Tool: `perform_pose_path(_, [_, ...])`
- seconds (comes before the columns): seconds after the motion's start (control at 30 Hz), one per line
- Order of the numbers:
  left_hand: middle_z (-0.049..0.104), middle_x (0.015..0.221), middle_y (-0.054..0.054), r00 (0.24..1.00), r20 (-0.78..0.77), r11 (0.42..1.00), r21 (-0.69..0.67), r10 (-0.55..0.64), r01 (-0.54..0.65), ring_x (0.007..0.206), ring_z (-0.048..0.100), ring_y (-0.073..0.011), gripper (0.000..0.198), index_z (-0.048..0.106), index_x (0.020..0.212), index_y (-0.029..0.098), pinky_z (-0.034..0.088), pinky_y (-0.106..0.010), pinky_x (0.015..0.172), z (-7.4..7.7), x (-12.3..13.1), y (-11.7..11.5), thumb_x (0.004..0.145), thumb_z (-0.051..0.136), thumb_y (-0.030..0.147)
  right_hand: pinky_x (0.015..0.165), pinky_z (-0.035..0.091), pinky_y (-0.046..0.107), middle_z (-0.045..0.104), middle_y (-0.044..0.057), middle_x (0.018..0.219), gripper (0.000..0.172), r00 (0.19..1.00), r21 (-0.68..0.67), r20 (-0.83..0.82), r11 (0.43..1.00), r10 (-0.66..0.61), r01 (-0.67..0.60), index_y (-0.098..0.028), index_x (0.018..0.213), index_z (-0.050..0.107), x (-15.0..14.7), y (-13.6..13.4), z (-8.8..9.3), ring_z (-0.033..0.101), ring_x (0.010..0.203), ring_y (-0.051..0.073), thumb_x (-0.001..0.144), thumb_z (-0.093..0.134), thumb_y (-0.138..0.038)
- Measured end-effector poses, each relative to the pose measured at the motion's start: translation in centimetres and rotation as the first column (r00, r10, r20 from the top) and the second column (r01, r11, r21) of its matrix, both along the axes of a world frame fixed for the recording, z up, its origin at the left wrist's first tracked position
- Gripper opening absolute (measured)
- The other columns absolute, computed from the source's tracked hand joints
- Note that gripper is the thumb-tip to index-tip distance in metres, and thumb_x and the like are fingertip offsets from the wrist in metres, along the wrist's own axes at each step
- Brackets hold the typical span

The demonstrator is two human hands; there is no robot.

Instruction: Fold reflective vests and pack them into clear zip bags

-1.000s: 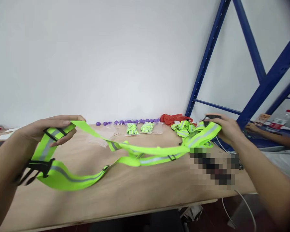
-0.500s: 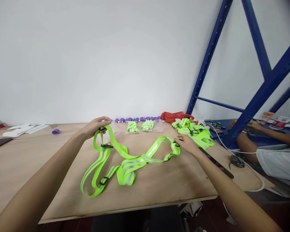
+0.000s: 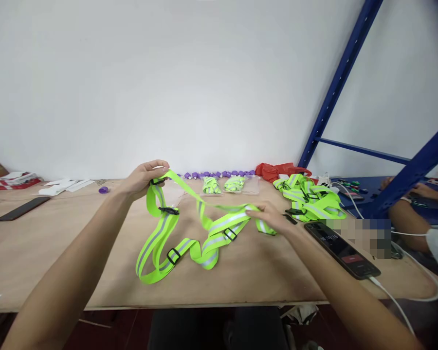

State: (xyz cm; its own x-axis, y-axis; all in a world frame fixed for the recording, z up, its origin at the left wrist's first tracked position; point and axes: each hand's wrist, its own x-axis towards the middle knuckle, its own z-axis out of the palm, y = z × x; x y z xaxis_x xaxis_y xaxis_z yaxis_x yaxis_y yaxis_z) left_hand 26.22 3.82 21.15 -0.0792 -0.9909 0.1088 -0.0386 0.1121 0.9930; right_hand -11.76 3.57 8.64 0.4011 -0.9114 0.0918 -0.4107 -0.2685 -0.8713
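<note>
A neon green reflective strap harness (image 3: 214, 241) with black buckles stretches between my hands, its lower loops near the wooden table (image 3: 263, 277). My left hand (image 3: 148, 179) pinches the strap at the upper left, by a black buckle, and holds it raised. Fingers closed, my right hand (image 3: 268, 216) grips the band at the harness's right end. One strap runs from hand to hand, and a short striped end hangs beside my right fingers. Behind the harness lie two clear bags (image 3: 234, 183) of folded green straps.
A green strap pile (image 3: 312, 199), red plastic (image 3: 277, 171) and a phone (image 3: 341, 248) with a cable lie right. Purple items (image 3: 219, 174) line the wall. White papers (image 3: 63, 186) and a dark slab (image 3: 23, 208) lie left. Another person's arm (image 3: 410, 218) shows right, past a blue frame.
My right hand has shifted its hold and drawn the harness's right part together, with one strap lifted toward my left hand. The view has turned, showing the phone's lit screen.
</note>
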Motion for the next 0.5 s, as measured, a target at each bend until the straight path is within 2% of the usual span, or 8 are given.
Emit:
perform_pose_path(0.07, [0.060,0.072,0.001,0.991,0.132,0.999,-0.040,-0.014,0.020,0.058,0.053,-0.0063,0.044,0.067,0.084,0.017,0.051,-0.017,0.056,1.1,1.1,0.7,0.057,0.088,0.045,0.078,0.052,0.023,0.070,0.008,0.091,0.057,0.983,0.125,0.181,0.992,0.004,-0.027,-0.010,0.090,0.071,-2.4,-0.2,2.9,0.066,0.086,0.016,0.062,0.076,-0.060])
perform_pose_path(0.13, [0.065,0.078,-0.002,0.938,0.342,0.991,-0.094,-0.056,0.093,0.064,0.057,-0.0092,0.040,0.072,0.085,0.018,0.050,-0.017,0.058,2.2,1.8,1.6,0.062,0.083,0.049,0.063,0.048,0.021,0.067,0.008,0.076,0.054,0.970,0.198,0.241,0.980,-0.023,-0.026,-0.009,0.080,0.069,-4.4,0.1,6.0,0.061,0.066,0.011,0.057,0.080,-0.056])
perform_pose_path(0.2, [0.070,0.086,-0.004,0.821,0.566,0.975,-0.128,-0.080,0.183,0.074,0.061,-0.0142,0.039,0.075,0.086,0.020,0.050,-0.018,0.062,3.4,1.9,2.7,0.063,0.083,0.050,0.047,0.036,0.018,0.054,0.002,0.053,0.050,0.975,0.239,0.220,0.971,-0.035,-0.020,-0.009,0.074,0.068,-5.9,0.8,9.0,0.045,0.045,0.005,0.058,0.080,-0.055])
perform_pose_path(0.27, [0.072,0.093,-0.003,0.689,0.722,0.960,-0.146,-0.063,0.241,0.085,0.064,-0.0189,0.041,0.077,0.091,0.023,0.050,-0.020,0.067,4.3,1.8,3.9,0.061,0.083,0.050,0.041,0.026,0.017,0.037,-0.004,0.039,0.050,0.985,0.261,0.168,0.965,-0.045,0.000,-0.011,0.081,0.070,-6.7,1.6,11.6,0.030,0.037,0.002,0.059,0.079,-0.055])
perform_pose_path(0.3, [0.073,0.095,-0.003,0.642,0.766,0.954,-0.166,-0.035,0.250,0.087,0.064,-0.0200,0.041,0.077,0.093,0.024,0.049,-0.020,0.068,4.7,1.7,4.4,0.062,0.083,0.050,0.041,0.024,0.017,0.033,-0.006,0.037,0.051,0.989,0.264,0.136,0.964,-0.050,0.013,-0.012,0.086,0.070,-7.0,1.9,12.7,0.028,0.036,0.002,0.059,0.079,-0.054])
perform_pose_path(0.4, [0.072,0.087,-0.002,0.555,0.825,0.939,-0.269,0.109,0.216,0.075,0.062,-0.0176,0.040,0.077,0.098,0.026,0.044,-0.021,0.059,5.6,1.7,5.4,0.070,0.074,0.054,0.043,0.025,0.017,0.038,-0.005,0.042,0.049,0.997,0.201,-0.004,0.977,-0.074,0.073,-0.012,0.089,0.070,-7.5,3.0,15.6,0.032,0.040,0.002,0.062,0.080,-0.051])
perform_pose_path(0.5, [0.066,0.067,-0.001,0.483,0.820,0.895,-0.421,0.306,0.148,0.056,0.049,-0.0129,0.033,0.076,0.094,0.023,0.034,-0.022,0.054,6.3,2.0,6.0,0.077,0.063,0.049,0.049,0.029,0.016,0.051,0.000,0.058,0.045,0.964,0.006,-0.227,0.990,-0.137,0.142,-0.011,0.089,0.070,-7.5,4.0,17.6,0.043,0.052,0.003,0.066,0.081,-0.048])
